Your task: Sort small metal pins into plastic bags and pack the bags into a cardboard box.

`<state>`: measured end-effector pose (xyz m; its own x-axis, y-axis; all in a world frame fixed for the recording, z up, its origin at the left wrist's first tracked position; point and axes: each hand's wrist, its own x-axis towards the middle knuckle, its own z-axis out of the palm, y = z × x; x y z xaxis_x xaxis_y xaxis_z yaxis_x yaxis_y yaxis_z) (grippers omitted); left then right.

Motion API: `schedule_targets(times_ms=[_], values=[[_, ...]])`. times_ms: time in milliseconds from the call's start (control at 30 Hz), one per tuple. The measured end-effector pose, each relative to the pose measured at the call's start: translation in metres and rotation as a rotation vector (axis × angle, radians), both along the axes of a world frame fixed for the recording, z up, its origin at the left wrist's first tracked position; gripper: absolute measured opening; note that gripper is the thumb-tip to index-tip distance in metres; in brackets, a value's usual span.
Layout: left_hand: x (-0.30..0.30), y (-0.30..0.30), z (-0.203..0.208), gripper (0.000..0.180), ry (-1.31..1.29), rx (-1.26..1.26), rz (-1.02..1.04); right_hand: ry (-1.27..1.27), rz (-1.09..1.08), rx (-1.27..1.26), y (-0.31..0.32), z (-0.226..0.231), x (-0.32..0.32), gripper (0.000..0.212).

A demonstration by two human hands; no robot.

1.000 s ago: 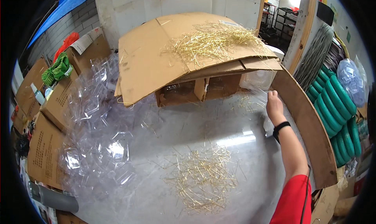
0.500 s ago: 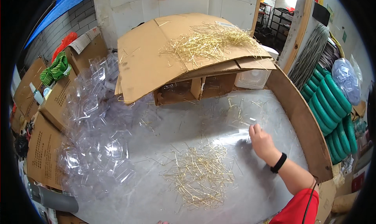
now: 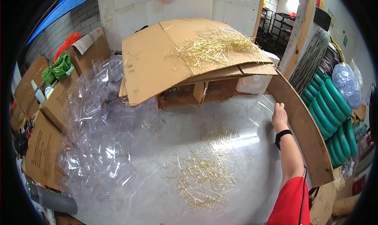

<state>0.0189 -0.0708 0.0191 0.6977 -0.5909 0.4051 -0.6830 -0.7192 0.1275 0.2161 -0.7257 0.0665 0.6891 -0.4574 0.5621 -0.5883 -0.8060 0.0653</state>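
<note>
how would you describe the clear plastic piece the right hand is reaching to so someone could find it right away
Start at the curved brown board edging the table's right side. Just inside it, the right hand with a black wristband reaches to a flat clear plastic piece lying alone before the white fan. Unlike the heaped clear shells on the left, it lies singly, away from the gold wire hooks.

Grey work table [image 3: 165, 138]: smooth, glossy top with a bright sheen. Clear plastic sheet [image 3: 262, 107] under the right hand [image 3: 279, 116]: thin, transparent, shiny. Heap of clear plastic clamshell trays [image 3: 98, 126]: glossy, creased, glinting. Loose pile of thin gold-coloured metal wire hooks [image 3: 202, 179]: bright metallic finish. Large brown corrugated cardboard sheets [image 3: 157, 59]: matt, rough-edged paper board. Curved brown wooden board [image 3: 305, 130] at the table edge: matt, plain. Green ribbed plastic hose coils [image 3: 334, 111]: slight sheen.
</note>
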Motion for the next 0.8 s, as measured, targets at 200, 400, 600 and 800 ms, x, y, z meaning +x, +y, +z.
schedule_targets(times_ms=[200,400,600,800], values=[[-0.005,0.005,0.002,0.036,0.009,0.028,-0.012,0.296,0.28,-0.062,0.106,0.004,-0.008,0.024],[-0.007,0.003,0.002,0.039,0.021,0.024,0.029,0.043,0.41,0.081,0.131,0.042,-0.032,0.02],[0.002,-0.002,-0.001,0.038,-0.007,0.025,0.009,-0.113,0.191,0.067,0.012,0.037,0.018,0.019],[-0.002,-0.001,0.012,0.034,0.028,0.069,0.022,-0.16,0.181,0.117,-0.012,0.03,0.108,0.023]])
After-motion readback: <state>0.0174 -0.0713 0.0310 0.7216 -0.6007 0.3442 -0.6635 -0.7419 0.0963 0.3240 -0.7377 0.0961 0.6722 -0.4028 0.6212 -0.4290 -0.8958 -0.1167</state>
